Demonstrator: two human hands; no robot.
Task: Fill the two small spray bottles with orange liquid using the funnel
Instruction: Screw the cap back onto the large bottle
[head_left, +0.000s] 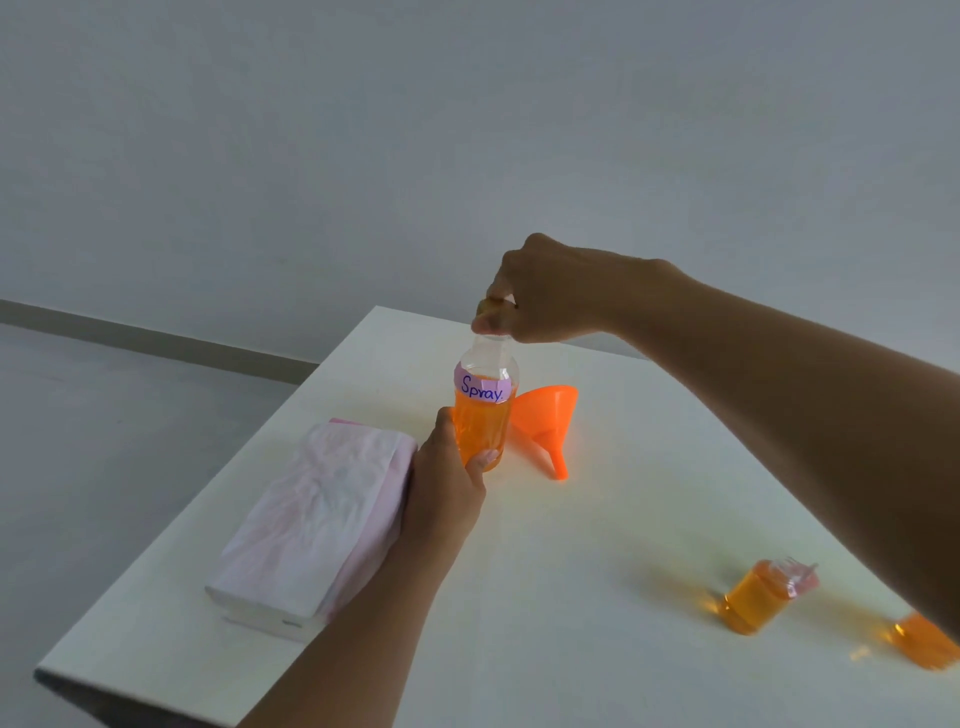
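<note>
Labelled bottle (483, 415) between left fingers (480, 460), cap (491, 306) under right fingers (493, 325).

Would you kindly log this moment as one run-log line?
left hand: holds labelled bottle | right hand: on cap | funnel: lying on table | small bottles: hold orange liquid

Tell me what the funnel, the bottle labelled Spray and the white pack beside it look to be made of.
Funnel: orange plastic, probably; smooth, slightly translucent, glowing at the edges.
Bottle: clear plastic or glass, can't tell; orange liquid shows through, with a handwritten pink paper or tape label.
Pack: soft thin film wrap, likely plastic, crinkled and faintly shiny, white with pink; contents hidden.
</note>
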